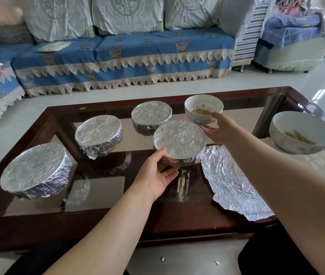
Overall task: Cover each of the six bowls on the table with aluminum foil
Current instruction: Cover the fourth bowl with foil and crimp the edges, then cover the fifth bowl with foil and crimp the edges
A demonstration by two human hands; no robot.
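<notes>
Several bowls stand on a dark glass-topped table (102, 221). Foil wraps the nearest middle bowl (179, 141), the far-left bowl (35, 173), a left-middle bowl (99, 132) and a rear bowl (151, 115). Two white bowls are uncovered and hold yellowish food: one at the back (203, 108), one at the right edge (301, 132). My left hand (157, 175) cups the near side of the middle foil bowl, thumb on its rim. My right hand (220, 128) is beside its far right side, fingers relaxed, just in front of the back white bowl. A loose crinkled foil sheet (235, 181) lies to the right.
A blue sofa with lace trim (123, 62) runs behind the table, and an armchair (288, 46) stands at the far right. Small foil scraps (164, 259) lie on the pale floor below the table's front edge.
</notes>
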